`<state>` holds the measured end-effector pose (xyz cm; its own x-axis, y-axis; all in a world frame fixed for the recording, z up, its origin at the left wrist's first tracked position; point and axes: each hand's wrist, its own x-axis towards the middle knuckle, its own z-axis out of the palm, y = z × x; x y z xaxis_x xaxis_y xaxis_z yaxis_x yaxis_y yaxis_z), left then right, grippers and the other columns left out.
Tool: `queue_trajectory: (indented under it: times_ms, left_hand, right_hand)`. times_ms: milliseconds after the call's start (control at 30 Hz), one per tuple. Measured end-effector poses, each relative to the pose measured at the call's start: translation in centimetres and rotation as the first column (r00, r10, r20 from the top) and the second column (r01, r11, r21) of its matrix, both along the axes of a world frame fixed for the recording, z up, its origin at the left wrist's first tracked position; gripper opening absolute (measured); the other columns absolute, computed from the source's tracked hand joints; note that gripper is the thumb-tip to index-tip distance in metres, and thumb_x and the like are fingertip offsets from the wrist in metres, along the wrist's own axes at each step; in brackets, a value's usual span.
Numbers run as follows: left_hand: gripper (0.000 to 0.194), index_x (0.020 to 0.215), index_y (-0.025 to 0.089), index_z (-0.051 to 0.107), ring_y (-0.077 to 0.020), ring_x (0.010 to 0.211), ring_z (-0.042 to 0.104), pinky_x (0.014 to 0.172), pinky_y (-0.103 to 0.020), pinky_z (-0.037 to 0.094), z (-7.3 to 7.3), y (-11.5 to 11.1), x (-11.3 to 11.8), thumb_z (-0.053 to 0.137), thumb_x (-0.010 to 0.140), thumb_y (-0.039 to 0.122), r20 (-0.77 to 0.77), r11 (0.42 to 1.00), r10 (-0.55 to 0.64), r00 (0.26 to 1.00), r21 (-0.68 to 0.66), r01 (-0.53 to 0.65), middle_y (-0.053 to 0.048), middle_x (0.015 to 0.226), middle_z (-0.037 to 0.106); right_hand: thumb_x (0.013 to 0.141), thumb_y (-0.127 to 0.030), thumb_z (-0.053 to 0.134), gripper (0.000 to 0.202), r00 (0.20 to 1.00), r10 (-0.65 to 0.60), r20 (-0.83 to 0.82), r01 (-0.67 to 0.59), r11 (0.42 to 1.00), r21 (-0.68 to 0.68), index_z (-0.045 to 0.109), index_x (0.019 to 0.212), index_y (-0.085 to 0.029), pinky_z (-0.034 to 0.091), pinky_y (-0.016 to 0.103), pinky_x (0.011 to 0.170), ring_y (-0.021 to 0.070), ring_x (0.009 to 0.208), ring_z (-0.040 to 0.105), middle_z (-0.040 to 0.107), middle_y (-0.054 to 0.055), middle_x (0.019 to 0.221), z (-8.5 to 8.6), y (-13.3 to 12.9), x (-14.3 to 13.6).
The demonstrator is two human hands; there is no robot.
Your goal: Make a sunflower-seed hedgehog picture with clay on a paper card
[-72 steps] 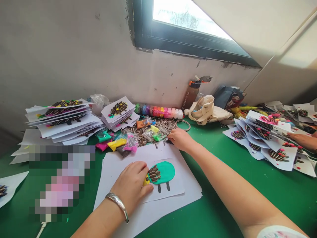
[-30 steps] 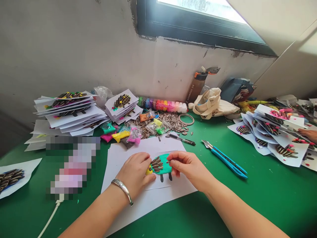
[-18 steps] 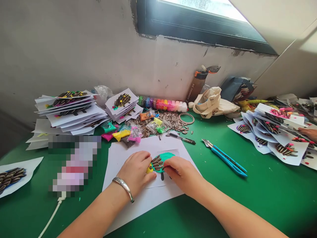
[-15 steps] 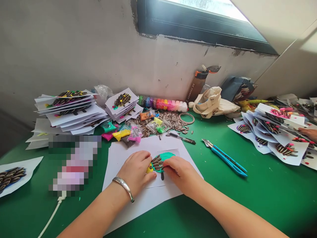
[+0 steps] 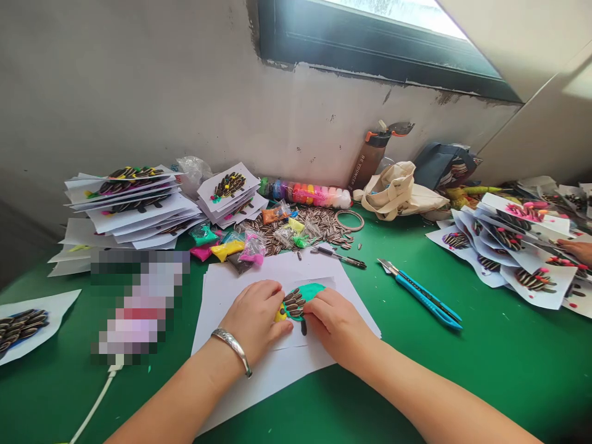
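Observation:
On a small sheet of white paper (image 5: pixel 289 341) is a hedgehog-like figure with a teal clay body (image 5: pixel 311 290), a yellow head (image 5: pixel 280 312) and a dark foot. Overlapping striped sunflower seeds (image 5: pixel 293 302) cover the body's left part. My left hand (image 5: pixel 256 314) rests on the paper at the figure's left, thumb and fingers apart around the yellow head, holding nothing. At the seeds' right edge, my right hand (image 5: pixel 335 324) pinches a sunflower seed against the clay; the fingers mostly hide it.
Behind the paper lie bagged coloured clays (image 5: pixel 228 248), a heap of loose seeds (image 5: pixel 319 225), a tape ring (image 5: pixel 349 220) and a pen (image 5: pixel 340 256). A blue utility knife (image 5: pixel 420 296) lies to the right. Stacked seed pictures (image 5: pixel 134 206) stand left. Another person's hand (image 5: pixel 576 250) touches pictures at far right.
My right hand's fingers have shifted slightly and closed in by the seeds' right edge. My left hand stays in place beside the yellow head.

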<state>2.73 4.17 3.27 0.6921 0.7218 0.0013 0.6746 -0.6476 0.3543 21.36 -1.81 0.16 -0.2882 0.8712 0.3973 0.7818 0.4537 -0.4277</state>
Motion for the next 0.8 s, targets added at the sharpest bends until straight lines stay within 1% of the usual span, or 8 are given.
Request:
queue_trajectory:
  times_ms: [133, 200, 300, 367, 467, 567, 733, 800]
  left_hand:
    - [0.024, 0.097, 0.015, 0.063, -0.0266, 0.101, 0.053, 0.093, -0.041, 0.042, 0.0, 0.0, -0.1, 0.064, 0.075, 0.027, 0.005, 1.0, 0.001, 1.0, -0.001, -0.001, -0.01, 0.105, 0.059]
    - [0.024, 0.097, 0.015, 0.063, -0.0267, 0.101, 0.053, 0.092, -0.041, 0.042, -0.1, 0.0, -0.1, 0.063, 0.076, 0.027, 0.009, 1.0, 0.001, 1.0, 0.002, -0.001, -0.01, 0.105, 0.059]
    - [0.023, 0.096, 0.016, 0.063, -0.0265, 0.1, 0.053, 0.092, -0.041, 0.043, -0.2, 0.0, -0.1, 0.062, 0.077, 0.028, 0.007, 1.0, -0.002, 1.0, 0.001, 0.002, -0.009, 0.104, 0.059]
    - [0.023, 0.096, 0.015, 0.063, -0.0263, 0.1, 0.053, 0.092, -0.041, 0.043, -0.2, 0.1, -0.1, 0.062, 0.077, 0.028, 0.006, 1.0, -0.006, 1.0, 0.0, 0.006, -0.009, 0.104, 0.059]
    - [0.024, 0.097, 0.015, 0.063, -0.0264, 0.1, 0.053, 0.092, -0.041, 0.043, -0.2, 0.2, 0.0, 0.062, 0.077, 0.028, 0.005, 1.0, -0.005, 1.0, -0.004, 0.005, -0.009, 0.104, 0.059]
    - [0.025, 0.098, 0.015, 0.063, -0.0266, 0.101, 0.053, 0.093, -0.042, 0.043, -0.2, 0.2, -0.1, 0.062, 0.077, 0.028, 0.005, 1.0, -0.004, 1.0, -0.008, 0.004, -0.01, 0.105, 0.059]
    - [0.025, 0.099, 0.015, 0.063, -0.0269, 0.102, 0.052, 0.093, -0.042, 0.042, -0.3, 0.1, -0.2, 0.062, 0.077, 0.029, 0.017, 1.0, -0.003, 1.0, -0.001, 0.003, -0.01, 0.107, 0.059]
    - [0.025, 0.099, 0.015, 0.063, -0.0268, 0.102, 0.052, 0.093, -0.042, 0.043, -0.3, 0.1, -0.2, 0.062, 0.077, 0.028, 0.021, 1.0, -0.003, 1.0, -0.002, 0.003, -0.01, 0.106, 0.059]
  right_hand:
    - [0.085, -0.008, 0.046, 0.018, 1.0, 0.018, 0.003, -0.018, 1.0, -0.004, 0.054, 0.072, -0.018, 0.04, 0.028, 0.058, 0.0174, 0.067, 0.049, 0.055, 0.004, 0.068, -0.1, 0.1, -0.2]
    - [0.085, -0.009, 0.049, 0.015, 1.0, 0.015, -0.009, -0.015, 0.999, -0.036, 0.056, 0.075, -0.019, 0.041, 0.029, 0.061, 0.0176, 0.07, 0.05, 0.056, 0.004, 0.071, 0.1, 0.0, 0.0]
    - [0.083, -0.015, 0.056, 0.005, 0.999, -0.046, -0.024, 0.043, 0.994, -0.101, 0.058, 0.083, -0.02, 0.041, 0.029, 0.063, 0.0183, 0.074, 0.051, 0.057, 0.004, 0.077, 0.7, -0.3, 0.5]
    - [0.083, -0.017, 0.057, 0.003, 0.997, -0.081, -0.015, 0.078, 0.989, -0.124, 0.058, 0.084, -0.02, 0.041, 0.029, 0.062, 0.0182, 0.073, 0.051, 0.056, 0.004, 0.077, 1.1, -0.4, 0.8]
    - [0.083, -0.013, 0.054, 0.011, 0.998, -0.063, 0.016, 0.064, 0.99, -0.128, 0.059, 0.077, -0.02, 0.04, 0.029, 0.061, 0.0177, 0.07, 0.051, 0.056, 0.004, 0.073, 1.1, -0.3, 1.1]
    - [0.084, -0.012, 0.053, 0.015, 0.999, -0.04, 0.032, 0.044, 0.989, -0.144, 0.059, 0.073, -0.02, 0.041, 0.029, 0.061, 0.0177, 0.069, 0.052, 0.056, 0.003, 0.069, 0.6, -0.2, 1.0]
    - [0.081, -0.012, 0.057, 0.009, 0.999, -0.048, -0.002, 0.047, 0.985, -0.163, 0.06, 0.079, -0.02, 0.041, 0.029, 0.062, 0.0178, 0.071, 0.052, 0.057, 0.003, 0.073, 0.4, -0.3, 1.0]
    - [0.079, -0.009, 0.058, 0.013, 0.999, -0.045, -0.009, 0.043, 0.986, -0.159, 0.06, 0.082, -0.021, 0.042, 0.029, 0.063, 0.0179, 0.073, 0.052, 0.057, 0.003, 0.076, 0.6, -0.4, 1.2]
